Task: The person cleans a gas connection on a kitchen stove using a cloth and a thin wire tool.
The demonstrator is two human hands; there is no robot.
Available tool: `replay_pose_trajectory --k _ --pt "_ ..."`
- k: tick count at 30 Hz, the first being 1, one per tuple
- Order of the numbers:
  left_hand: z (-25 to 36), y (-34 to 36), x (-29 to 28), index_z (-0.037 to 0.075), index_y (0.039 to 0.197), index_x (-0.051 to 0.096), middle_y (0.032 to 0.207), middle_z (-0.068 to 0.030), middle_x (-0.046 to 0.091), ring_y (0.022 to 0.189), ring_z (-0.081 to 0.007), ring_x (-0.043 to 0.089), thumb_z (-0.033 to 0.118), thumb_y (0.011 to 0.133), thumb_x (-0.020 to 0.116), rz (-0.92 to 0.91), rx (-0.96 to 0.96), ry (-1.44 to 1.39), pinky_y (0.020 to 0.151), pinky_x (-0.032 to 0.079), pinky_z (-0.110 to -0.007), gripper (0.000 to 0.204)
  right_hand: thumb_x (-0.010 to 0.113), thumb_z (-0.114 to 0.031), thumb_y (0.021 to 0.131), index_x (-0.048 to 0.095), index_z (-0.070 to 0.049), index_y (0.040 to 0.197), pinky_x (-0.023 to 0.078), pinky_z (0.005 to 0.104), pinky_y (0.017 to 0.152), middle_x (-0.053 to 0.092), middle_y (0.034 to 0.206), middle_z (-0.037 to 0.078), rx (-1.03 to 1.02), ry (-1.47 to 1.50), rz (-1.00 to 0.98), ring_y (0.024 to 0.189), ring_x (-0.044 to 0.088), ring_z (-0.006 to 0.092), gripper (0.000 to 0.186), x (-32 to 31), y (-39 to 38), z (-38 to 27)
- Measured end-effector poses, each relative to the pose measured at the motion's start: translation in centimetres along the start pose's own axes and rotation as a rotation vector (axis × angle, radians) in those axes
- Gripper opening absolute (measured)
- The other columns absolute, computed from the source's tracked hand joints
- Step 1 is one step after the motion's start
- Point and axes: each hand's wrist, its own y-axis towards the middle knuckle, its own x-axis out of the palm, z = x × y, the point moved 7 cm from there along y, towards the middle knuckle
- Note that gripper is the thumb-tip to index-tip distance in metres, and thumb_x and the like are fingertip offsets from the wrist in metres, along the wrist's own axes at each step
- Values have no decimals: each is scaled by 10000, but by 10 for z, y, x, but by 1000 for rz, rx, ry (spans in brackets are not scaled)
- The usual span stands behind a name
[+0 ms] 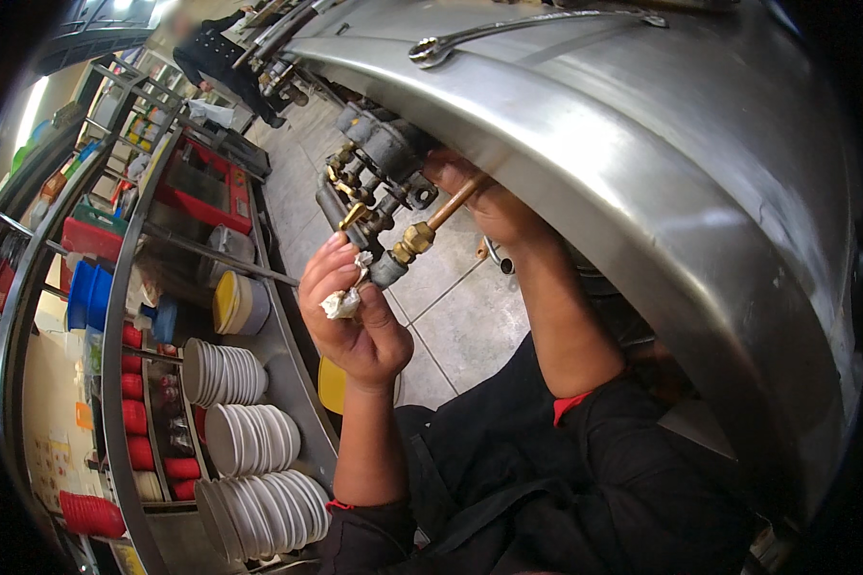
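Note:
My left hand (pixel 355 331) is closed on a crumpled white paper or cloth (pixel 342 303). Its fingertips are at the lower end of a dark gas pipe (pixel 387 270), close to a small brass valve lever (pixel 353 217). A brass fitting (pixel 414 241) joins that pipe end to a copper tube (pixel 457 201), which runs up under the steel edge. Behind the copper tube, my right hand (pixel 499 213) reaches up beside a round dark metal body (pixel 393 149) on the pipe. The tube and the steel panel hide most of its fingers, so its grip does not show.
A combination wrench (pixel 436 50) lies on the curved steel surface (pixel 642 125) above my right arm. To the left, a steel shelf holds stacked white plates (pixel 252 439), red cups (pixel 134 417) and a yellow-lidded tub (pixel 240 303). Farther back stands a person in dark clothes (pixel 222 59).

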Motion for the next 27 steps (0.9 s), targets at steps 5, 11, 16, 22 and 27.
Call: replay_pose_trajectory --k 5,11,16,22,27 --pt "0 0 0 -33 1146 494 1163 -225 592 1192 -361 571 118 1003 514 9 -14 -9 1079 395 -497 209 616 -92 979 642 5 1182 521 322 908 683 1071 81 54 -393 -75 1005 629 151 226 1 1 -1" --pt "-1 -1 0 -23 1080 527 1092 -201 620 1112 -365 615 98 959 567 97 -15 -23 1020 455 -470 176 643 -79 957 658 9 1140 525 301 866 696 1043 75 53 -245 -23 983 635 146 204 -4 -1 1" --pt "-1 0 -1 -24 1085 530 1092 -201 621 1115 -363 615 93 957 567 95 -3 -12 1021 455 -469 177 645 -67 954 610 24 1211 534 323 918 674 1106 90 34 -323 -141 1006 639 164 275 4 1 1" --pt "0 1 -1 -23 1082 538 1096 -200 621 1115 -364 616 89 957 566 81 -2 -7 1020 455 -467 170 622 1 949 580 7 1281 527 332 978 663 1146 97 13 -68 77 1075 642 194 335 -13 3 -4" --pt "1 1 -1 -22 1083 539 1105 -200 620 1123 -360 613 85 956 567 82 -10 4 1024 451 -464 168 629 34 935 581 -1 1286 528 338 997 646 1190 110 37 -83 -6 1114 637 211 356 -15 6 -4"
